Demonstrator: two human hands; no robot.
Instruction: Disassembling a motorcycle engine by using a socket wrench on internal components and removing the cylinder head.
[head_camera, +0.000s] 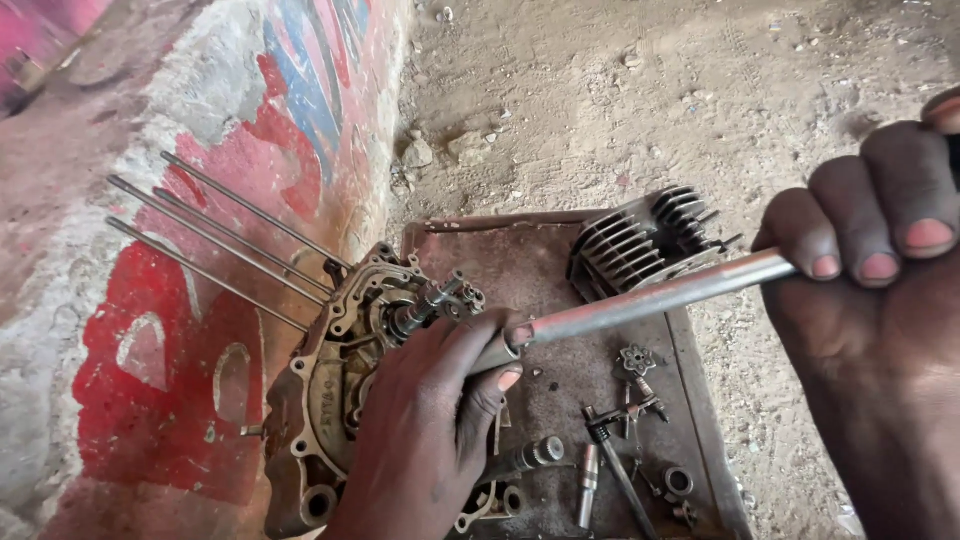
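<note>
Closest to the camera, the person's right hand (880, 300) is wrapped tight around the handle end of a long steel rod (650, 297), fingers curled together on it, nails facing up. The rod is a plain shiny bar, a bit scuffed, running down and left across the view to the left hand (425, 430). That hand has its thumb and fingers pinched round the rod's far tip, right where it meets the engine crankcase (320, 390).

The crankcase is a grimy, oily aluminium casting standing on edge against the wall, with a stubby geared shaft (435, 300) poking out of its middle just above the left hand. Four long thin studs (215, 235) stick out of it up and to the left. The hand covers a good chunk of the case's lower face, so what the rod tip actually sits on can't be seen.

Under and beside all that is a rusty metal tray (520, 250) on the dirt floor (640, 90). Scattered on it: a small sprocket (636, 358), some pins and small bits (600, 470), and a ring (679, 481). At the tray's back edge sits a dark finned cylinder (640, 240), partly crossed by the rod. A rough wall (200, 150) painted red, blue and white runs along the left.
</note>
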